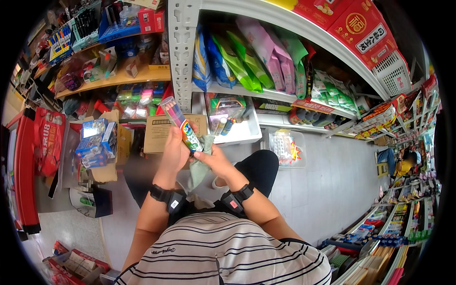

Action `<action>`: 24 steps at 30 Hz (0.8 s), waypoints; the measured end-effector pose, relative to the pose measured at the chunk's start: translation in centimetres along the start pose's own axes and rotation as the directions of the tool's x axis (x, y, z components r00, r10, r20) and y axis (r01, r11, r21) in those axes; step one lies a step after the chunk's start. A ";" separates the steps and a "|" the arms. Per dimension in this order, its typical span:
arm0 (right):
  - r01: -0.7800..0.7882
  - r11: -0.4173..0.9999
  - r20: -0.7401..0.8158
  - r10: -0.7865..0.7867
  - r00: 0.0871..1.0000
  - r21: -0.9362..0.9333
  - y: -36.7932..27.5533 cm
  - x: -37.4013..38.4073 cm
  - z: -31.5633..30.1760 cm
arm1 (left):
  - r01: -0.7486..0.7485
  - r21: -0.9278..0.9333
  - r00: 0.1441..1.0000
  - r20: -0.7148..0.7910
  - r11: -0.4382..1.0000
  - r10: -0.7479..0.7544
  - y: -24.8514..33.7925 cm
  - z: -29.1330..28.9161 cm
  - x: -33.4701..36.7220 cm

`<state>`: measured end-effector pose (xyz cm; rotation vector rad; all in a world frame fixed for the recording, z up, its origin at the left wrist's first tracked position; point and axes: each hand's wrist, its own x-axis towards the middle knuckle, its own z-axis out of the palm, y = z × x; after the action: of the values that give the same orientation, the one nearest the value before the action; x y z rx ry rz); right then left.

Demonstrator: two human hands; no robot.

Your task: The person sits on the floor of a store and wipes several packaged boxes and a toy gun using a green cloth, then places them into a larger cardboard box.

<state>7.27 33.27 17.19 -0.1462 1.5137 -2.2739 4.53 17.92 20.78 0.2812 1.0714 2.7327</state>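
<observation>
A clear cylindrical tube of coloured pencils (175, 115) with a bright printed label is tilted in front of me, its upper end leaning to the left. My left hand (174, 151) is closed around its middle. In my right hand (217, 161), a grey-green cloth (196, 175) is gripped against the tube's lower end, the thumb pressing near the label. Part of the cloth hangs down between my wrists. Just beyond the tube stands a brown cardboard box (156, 135).
Right of that box, a white drawer-like bin (244, 135) holds packets and small bottles. A clear tub (297, 160) sits on the floor beside my right knee. Blue toy boxes (96, 142) fill an open carton at left. Shelves of bagged goods (261, 52) rise ahead; a person (403, 166) is far right.
</observation>
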 end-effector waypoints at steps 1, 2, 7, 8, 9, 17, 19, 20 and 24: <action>-0.031 0.998 0.018 0.030 0.999 0.057 -0.3 -0.2 -0.1 | 0.028 0.021 1.000 0.012 0.999 -0.028 0.3 0.1 -0.2; -0.048 0.994 0.044 0.044 0.998 0.102 -0.6 -0.3 -0.2 | 0.054 0.040 0.998 0.026 0.998 -0.056 0.4 0.2 -0.2; -0.111 0.968 0.059 0.100 0.993 0.226 0.2 -0.3 -1.4 | 0.057 0.297 0.997 0.035 0.953 -0.071 -0.1 0.1 0.1; -0.126 0.960 0.040 0.120 0.992 0.251 0.4 -0.2 -1.6 | 0.057 0.341 0.996 0.040 0.938 -0.075 -0.3 0.0 0.0; -0.140 0.951 0.020 0.140 0.990 0.276 0.6 0.0 -1.7 | 0.052 0.410 0.997 0.030 0.911 -0.070 -0.4 0.1 0.0; -0.136 0.984 -0.099 0.147 0.984 0.112 -0.4 -0.2 -3.0 | -0.013 0.458 1.000 0.013 0.889 0.008 -1.8 -0.5 0.0; -0.143 0.989 -0.111 0.146 0.983 0.036 -0.9 -0.4 -3.1 | -0.037 0.537 0.999 0.040 0.843 0.018 -2.1 -0.6 0.1; -0.114 0.993 -0.127 0.113 0.985 -0.002 -0.9 -0.4 -3.2 | -0.050 0.574 0.998 0.056 0.817 0.021 -2.3 -0.6 0.1; -0.006 0.991 -0.178 -0.018 0.984 -0.132 -1.2 -0.6 -4.0 | -0.092 0.639 0.995 0.034 0.764 0.092 -3.9 -2.2 0.4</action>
<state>6.25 37.35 16.68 0.0178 1.7580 -2.2417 4.03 19.41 16.62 0.4355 2.0212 2.3302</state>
